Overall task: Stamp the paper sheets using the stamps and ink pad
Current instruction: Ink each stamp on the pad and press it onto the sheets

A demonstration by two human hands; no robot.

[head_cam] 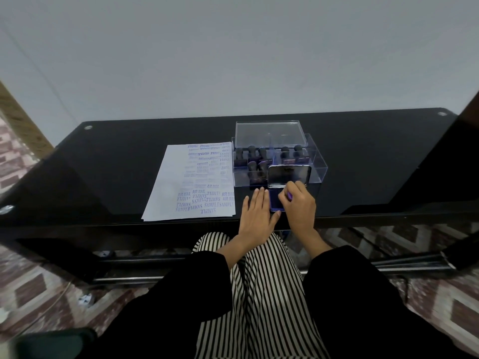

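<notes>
Clad in loose black sleeves, left sleeve and right sleeve alike, plain and matte, wide at the cuffs and ending partway along the forearms. Bare from there down to the left hand and right hand. Between the arms, draped in a striped garment, narrow black and white lines running lengthwise, falling in soft folds.

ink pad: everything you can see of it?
The ink pad is a flat open case, blue-violet pad facing up. Its shiny, metal-looking lid stands hinged up at the far side. It lies on the black glass table near the front edge, right of the paper sheets, before the clear stamp box. The left hand lies flat beside its left edge; the right hand holds a stamp over its right part.
</notes>
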